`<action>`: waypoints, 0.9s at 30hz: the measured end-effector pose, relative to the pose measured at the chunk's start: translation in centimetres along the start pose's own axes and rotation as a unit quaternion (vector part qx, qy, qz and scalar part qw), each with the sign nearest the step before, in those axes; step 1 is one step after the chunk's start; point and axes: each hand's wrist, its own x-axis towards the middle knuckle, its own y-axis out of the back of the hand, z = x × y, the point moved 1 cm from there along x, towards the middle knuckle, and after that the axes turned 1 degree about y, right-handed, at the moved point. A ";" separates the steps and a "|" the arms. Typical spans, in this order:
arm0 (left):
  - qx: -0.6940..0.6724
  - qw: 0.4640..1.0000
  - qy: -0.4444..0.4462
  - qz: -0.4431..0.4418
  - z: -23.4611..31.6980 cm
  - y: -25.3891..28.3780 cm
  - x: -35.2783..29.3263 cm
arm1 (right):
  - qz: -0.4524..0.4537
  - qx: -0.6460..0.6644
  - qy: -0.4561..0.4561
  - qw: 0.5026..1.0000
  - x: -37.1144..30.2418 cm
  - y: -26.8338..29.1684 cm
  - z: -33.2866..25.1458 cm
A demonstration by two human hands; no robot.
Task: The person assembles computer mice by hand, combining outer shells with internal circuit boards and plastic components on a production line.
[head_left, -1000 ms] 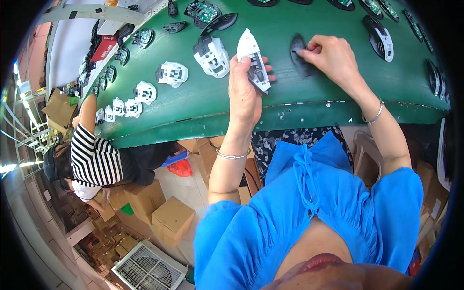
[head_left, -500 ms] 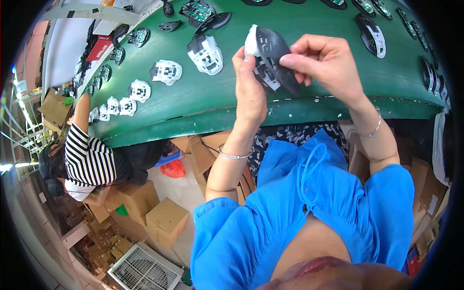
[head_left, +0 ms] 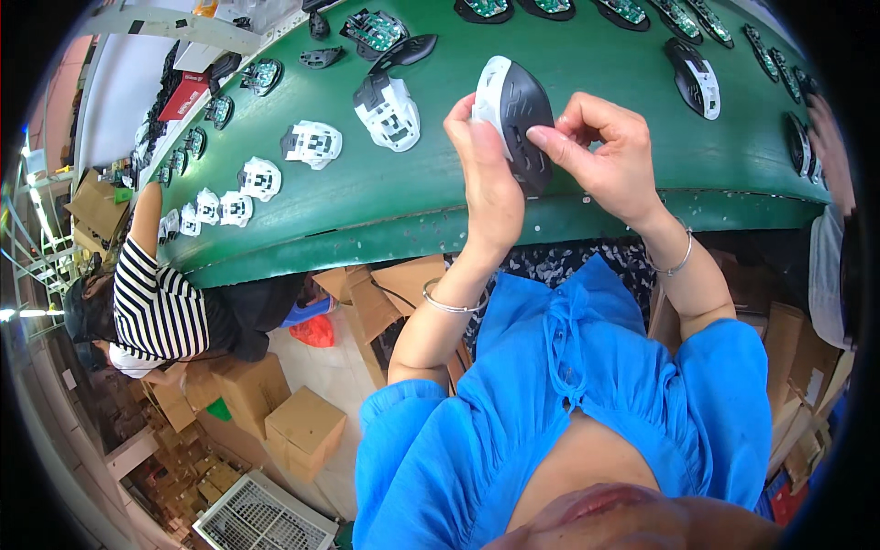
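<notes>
One white shell [head_left: 492, 92] sits clamped in my left hand [head_left: 492, 188], seemingly for steadiness, while my right hand [head_left: 605, 151] pinches the black cover [head_left: 525, 110] by its edge, apparently for control.

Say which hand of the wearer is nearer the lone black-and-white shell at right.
Right: the right hand is lower left of the shell; the left hand is farther left.

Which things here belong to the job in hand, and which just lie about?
Job in hand:
black and white mouse shell, in the left grip, touched by the right grip
likely the loose shells and circuit boards on the bench

Just lying about, apparently:
cardboard boxes
red plastic item
white grilled unit
</notes>
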 end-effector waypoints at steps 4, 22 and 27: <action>0.140 0.988 -0.058 -0.034 0.6 0.2 -1.3 | -0.032 0.106 -0.131 0.985 -0.5 0.1 -0.5; 0.307 0.915 -0.224 -0.136 2.2 3.6 -2.1 | -0.178 0.283 -0.244 0.910 -0.6 2.2 -1.1; 0.342 0.904 -0.165 -0.195 2.2 3.9 -0.3 | -0.119 0.346 -0.287 0.885 -1.1 1.8 -0.2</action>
